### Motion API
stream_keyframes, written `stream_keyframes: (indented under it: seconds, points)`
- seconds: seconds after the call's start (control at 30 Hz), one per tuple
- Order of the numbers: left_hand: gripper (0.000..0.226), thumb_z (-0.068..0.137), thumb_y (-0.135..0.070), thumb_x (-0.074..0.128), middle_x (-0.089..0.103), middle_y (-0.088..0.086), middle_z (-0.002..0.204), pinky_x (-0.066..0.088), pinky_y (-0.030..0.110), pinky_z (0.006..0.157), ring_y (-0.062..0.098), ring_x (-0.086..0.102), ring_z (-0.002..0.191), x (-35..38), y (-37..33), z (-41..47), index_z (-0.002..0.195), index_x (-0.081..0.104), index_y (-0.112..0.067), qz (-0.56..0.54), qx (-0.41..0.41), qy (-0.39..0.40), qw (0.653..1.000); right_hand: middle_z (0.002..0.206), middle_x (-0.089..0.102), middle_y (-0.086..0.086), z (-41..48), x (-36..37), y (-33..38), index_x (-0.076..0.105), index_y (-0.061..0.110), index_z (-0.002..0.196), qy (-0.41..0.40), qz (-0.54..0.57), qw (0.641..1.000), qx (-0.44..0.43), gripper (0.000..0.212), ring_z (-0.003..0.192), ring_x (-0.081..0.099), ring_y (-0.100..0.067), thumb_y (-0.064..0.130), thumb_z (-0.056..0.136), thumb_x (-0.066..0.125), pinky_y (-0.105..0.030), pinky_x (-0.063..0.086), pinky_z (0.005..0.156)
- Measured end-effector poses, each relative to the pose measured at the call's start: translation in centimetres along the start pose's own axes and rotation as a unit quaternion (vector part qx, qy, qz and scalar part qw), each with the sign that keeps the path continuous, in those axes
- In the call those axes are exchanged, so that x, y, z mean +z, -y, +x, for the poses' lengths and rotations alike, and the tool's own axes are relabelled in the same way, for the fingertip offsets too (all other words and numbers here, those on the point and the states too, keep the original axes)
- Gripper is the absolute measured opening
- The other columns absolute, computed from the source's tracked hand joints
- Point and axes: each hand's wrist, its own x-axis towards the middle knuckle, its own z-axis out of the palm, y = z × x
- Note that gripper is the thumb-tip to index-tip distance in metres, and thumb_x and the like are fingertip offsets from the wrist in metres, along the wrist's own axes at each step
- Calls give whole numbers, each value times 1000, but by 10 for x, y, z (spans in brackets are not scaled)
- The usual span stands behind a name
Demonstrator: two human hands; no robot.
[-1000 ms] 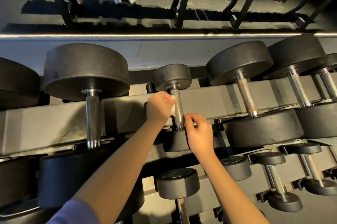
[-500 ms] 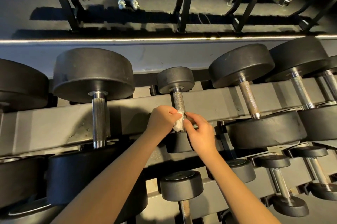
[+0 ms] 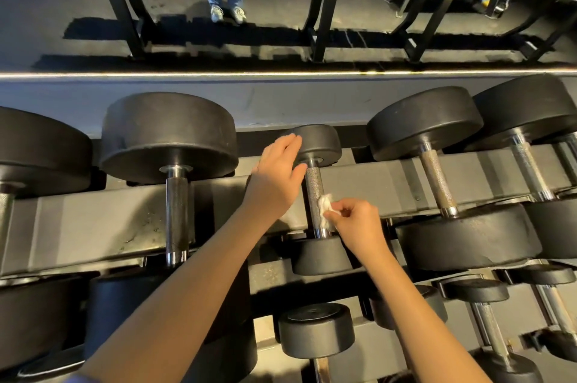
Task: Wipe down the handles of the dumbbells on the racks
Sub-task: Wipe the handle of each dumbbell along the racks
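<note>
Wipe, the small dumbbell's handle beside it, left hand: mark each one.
wipe (image 3: 324,205), head view, crumpled white middle.
handle (image 3: 313,185), head view, bare knurled stretch above the wipe.
left hand (image 3: 274,178), head view, back of the hand.

The handle (image 3: 313,189) is bare metal, knurled and rough, with polished collars (image 3: 320,231) at both ends. The heads (image 3: 168,133) are black, matt, rubber-like and lightly scuffed. The rail (image 3: 93,226) is grey painted metal, matt, chipped in patches. The wipe (image 3: 324,206) is white, crumpled and soft; cloth or paper cannot be told.
</note>
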Motion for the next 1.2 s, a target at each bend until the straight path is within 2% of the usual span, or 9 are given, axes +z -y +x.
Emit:
stream_keyframes:
  seconds: [0.1,0.23,0.37,0.53,0.67,0.83,0.93,1.03,1.2]
  points:
    - [46,96,-15,51,46,11,141,28,20,105,23,44,130,3,5,-1,140,43,-2,-16,-4,35,999,74,55,3,10,4,3,71,1,94,-20,10,1000,-8,13,64,48,-3,9,84,70,-1,37,56]
    - [46,97,-14,52,45,8,143,33,24,107,20,42,131,3,2,0,141,43,-4,-24,-23,32,999,78,60,2,34,13,19,71,4,97,-59,34,997,-28,14,66,53,-5,13,86,69,-12,44,64]
    - [45,97,-15,50,43,5,145,35,23,104,18,41,132,2,0,2,142,42,-7,-12,-32,34,999,79,59,2,50,17,29,70,4,99,-83,62,994,-36,15,67,50,-1,13,87,68,-5,36,59]
    - [43,98,-14,49,45,7,143,39,28,105,20,43,130,3,2,2,140,45,-5,-14,-23,32,999,76,58,0,32,10,20,70,4,98,-34,25,999,-6,14,66,51,-6,14,87,67,-8,36,58]
    - [42,98,-14,48,47,8,142,33,20,101,21,43,130,5,3,1,139,46,-4,-11,-18,27,999,82,58,-1,10,3,9,69,3,92,10,11,1000,21,11,72,53,-13,11,86,69,-6,38,54]
    - [43,99,-16,47,45,6,143,30,17,100,18,42,130,4,4,0,141,43,-7,-10,-24,31,999,84,59,0,31,12,27,68,8,90,-53,33,998,-13,7,70,52,-5,15,86,68,-7,36,59]
    - [43,99,-16,46,44,6,144,28,16,101,18,40,131,4,3,0,142,42,-8,-2,-23,32,999,88,59,-2,44,14,36,69,6,92,-74,47,996,-35,10,76,54,-10,14,86,68,-13,42,67]
    - [44,100,-18,46,43,4,145,28,15,99,17,39,132,4,3,0,142,41,-9,-1,-28,37,999,87,63,-4,42,11,32,70,5,94,-55,52,997,-11,12,77,57,-14,14,86,69,-23,48,71]
    - [47,101,-22,42,35,-2,150,24,14,99,12,31,136,3,2,0,147,34,-13,-3,-47,60,997,84,64,-8,18,-1,19,70,2,86,25,16,997,70,8,74,57,-16,10,84,71,-17,42,60]
